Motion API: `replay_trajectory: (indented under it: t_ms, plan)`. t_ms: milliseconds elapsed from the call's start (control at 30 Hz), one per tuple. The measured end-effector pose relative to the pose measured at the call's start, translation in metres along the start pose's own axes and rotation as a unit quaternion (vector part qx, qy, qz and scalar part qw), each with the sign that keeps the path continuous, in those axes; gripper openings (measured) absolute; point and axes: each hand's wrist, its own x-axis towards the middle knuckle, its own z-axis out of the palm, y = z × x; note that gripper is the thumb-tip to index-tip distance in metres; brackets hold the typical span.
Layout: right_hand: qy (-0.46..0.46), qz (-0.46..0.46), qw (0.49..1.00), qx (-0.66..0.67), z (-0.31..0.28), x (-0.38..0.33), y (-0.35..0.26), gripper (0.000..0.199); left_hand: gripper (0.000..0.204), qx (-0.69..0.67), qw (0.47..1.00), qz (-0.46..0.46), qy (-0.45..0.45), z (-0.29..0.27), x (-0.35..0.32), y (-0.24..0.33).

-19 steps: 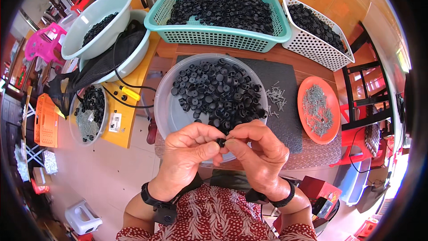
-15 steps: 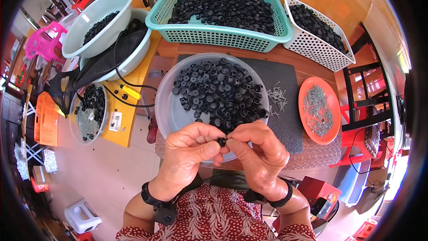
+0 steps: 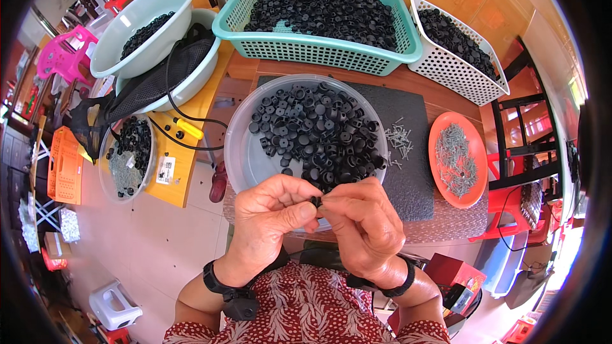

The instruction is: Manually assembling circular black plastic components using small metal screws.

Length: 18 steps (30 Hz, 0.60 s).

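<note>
Pinching a small black cap (image 3: 316,201), the left hand (image 3: 268,222) is nearly closed; the right hand (image 3: 364,224) bunches its fingertips against it, but I can't tell their grip. Both meet over the bowl's (image 3: 238,153) six o'clock edge. Inside, eight o'clock is bare. Screws (image 3: 400,139) lie at three o'clock, then bare mat (image 3: 413,185), then an orange plate (image 3: 480,159).

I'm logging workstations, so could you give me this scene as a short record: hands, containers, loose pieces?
Left hand: pinches a small black part
Right hand: fingertips closed at that part; exact grip too small to tell
Centre: translucent basin of black pieces
Right of basin: metal fasteners on a black mat; more on an orange plate
Behind: teal basket and white basket, holding black pieces
</note>
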Motion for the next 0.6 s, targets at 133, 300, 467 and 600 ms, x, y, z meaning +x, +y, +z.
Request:
replay_trajectory:
  t_ms: [133,300,467,600]
  plan:
    - [-0.009,0.005,1.0,0.001,0.005,0.002,-0.003,0.018,0.017,0.001,1.0,0.03,-0.004,-0.004,0.001,0.001]
    - [-0.017,0.032,0.999,0.029,0.011,0.013,-0.007,0.019,0.016,0.01,0.997,0.077,0.014,-0.005,0.007,0.007]
    - [-0.034,0.096,0.99,0.099,0.019,0.023,-0.001,0.02,0.017,0.027,0.991,0.13,0.027,-0.012,0.017,0.009]
    - [-0.063,0.178,0.974,0.123,0.015,0.029,0.006,0.023,0.019,0.006,0.989,0.136,0.051,-0.023,0.015,0.015]
